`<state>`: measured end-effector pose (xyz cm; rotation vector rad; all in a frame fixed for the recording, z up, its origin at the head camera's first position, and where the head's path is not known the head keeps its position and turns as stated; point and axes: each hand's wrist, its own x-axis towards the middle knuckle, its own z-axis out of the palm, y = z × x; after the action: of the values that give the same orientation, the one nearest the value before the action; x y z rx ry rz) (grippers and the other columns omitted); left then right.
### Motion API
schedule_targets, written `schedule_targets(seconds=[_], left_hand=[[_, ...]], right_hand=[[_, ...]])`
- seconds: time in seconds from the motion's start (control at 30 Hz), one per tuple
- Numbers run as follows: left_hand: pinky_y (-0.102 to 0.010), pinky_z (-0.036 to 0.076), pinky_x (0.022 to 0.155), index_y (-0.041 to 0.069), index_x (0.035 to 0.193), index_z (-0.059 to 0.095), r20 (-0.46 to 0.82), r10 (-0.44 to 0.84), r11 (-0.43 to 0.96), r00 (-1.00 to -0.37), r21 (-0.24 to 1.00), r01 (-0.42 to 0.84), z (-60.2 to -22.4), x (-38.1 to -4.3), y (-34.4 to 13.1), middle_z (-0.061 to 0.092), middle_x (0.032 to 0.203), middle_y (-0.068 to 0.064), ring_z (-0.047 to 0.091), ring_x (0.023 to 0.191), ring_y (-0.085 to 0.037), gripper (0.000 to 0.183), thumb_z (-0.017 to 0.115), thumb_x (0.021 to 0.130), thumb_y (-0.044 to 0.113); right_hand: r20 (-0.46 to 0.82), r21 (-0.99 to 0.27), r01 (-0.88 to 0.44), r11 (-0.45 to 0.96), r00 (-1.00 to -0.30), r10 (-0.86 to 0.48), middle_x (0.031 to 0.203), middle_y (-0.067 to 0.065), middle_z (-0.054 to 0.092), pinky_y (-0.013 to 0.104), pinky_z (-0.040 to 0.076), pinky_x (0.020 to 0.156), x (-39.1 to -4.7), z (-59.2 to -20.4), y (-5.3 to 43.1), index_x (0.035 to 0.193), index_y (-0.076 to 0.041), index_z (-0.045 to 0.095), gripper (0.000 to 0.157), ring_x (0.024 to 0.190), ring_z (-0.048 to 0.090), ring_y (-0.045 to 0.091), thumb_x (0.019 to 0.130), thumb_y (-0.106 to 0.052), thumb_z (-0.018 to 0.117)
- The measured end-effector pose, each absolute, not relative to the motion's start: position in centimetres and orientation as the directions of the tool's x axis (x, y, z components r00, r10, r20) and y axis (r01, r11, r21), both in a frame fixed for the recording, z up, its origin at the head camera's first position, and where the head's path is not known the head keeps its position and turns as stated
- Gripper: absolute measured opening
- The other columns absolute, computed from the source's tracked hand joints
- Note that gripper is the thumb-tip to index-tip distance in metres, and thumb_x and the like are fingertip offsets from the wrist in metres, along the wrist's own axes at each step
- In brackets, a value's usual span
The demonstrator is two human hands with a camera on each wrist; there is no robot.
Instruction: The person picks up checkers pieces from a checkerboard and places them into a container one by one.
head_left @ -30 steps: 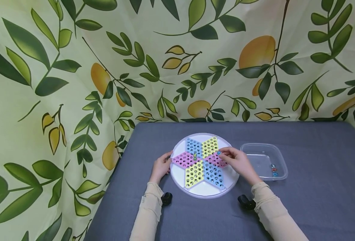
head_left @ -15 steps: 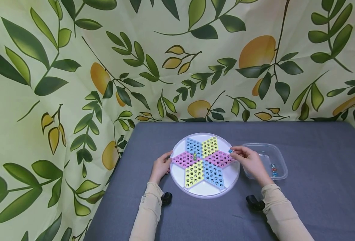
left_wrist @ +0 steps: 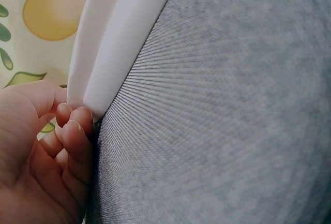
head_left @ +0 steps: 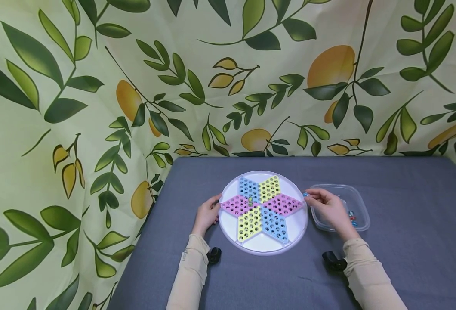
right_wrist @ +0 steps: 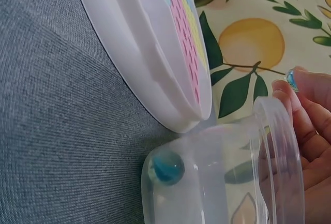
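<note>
Right hand (head_left: 331, 209) pinches a blue marble (right_wrist: 291, 79) at its fingertips, near a tub (right_wrist: 201, 182); left hand (head_left: 206, 216) grips a Chinese-checkers board (head_left: 264, 245).

studio-like spot: leaf-print backdrop (head_left: 228, 99), table (head_left: 417, 237)

Behind a grey-blue table (head_left: 414, 224), a creased pale cloth backdrop (head_left: 220, 97) with green leaves (head_left: 299, 30) and orange fruit (head_left: 330, 66).

The head camera looks forward and down on the game board (head_left: 273, 220) from well back; the left and right wrist cameras, rolled sideways, face forward from low and close beside it. All share its rim.
</note>
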<state>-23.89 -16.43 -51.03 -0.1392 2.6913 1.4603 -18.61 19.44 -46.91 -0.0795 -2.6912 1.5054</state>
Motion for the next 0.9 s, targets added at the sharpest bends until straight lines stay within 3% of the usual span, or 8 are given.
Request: schedule_targets(seconds=[0.47, 0.9], left_hand=[[-0.023, 0.044, 0.044, 0.022, 0.129, 0.058, -0.111, -0.043, 0.539, -0.993, 0.834, -0.117, -51.0, -23.9, -16.5, 0.044, 0.058, 0.001, 0.047, 0.046, -0.011, 0.037, 0.054, 0.092, 0.019], [-0.024, 0.045, 0.044, 0.023, 0.129, 0.058, -0.120, -0.050, 0.538, -0.991, 0.833, -0.128, -51.1, -24.0, -16.5, 0.044, 0.059, 0.001, 0.048, 0.046, -0.011, 0.037, 0.054, 0.092, 0.020]], right_hand=[[0.015, -0.848, 0.039, 0.529, -0.995, 0.097, 0.098, 0.004, 0.063, 0.013, 0.046, 0.067, -18.6, -47.2, 21.4, 0.119, -0.004, 0.060, 0.043, 0.077, 0.051, -0.010, 0.091, -0.036, 0.056], [-0.054, -0.819, 0.098, 0.565, -0.994, 0.095, 0.104, 0.012, 0.064, 0.017, 0.045, 0.065, -19.2, -47.8, 22.1, 0.121, -0.003, 0.058, 0.040, 0.078, 0.052, -0.007, 0.093, -0.032, 0.054]])
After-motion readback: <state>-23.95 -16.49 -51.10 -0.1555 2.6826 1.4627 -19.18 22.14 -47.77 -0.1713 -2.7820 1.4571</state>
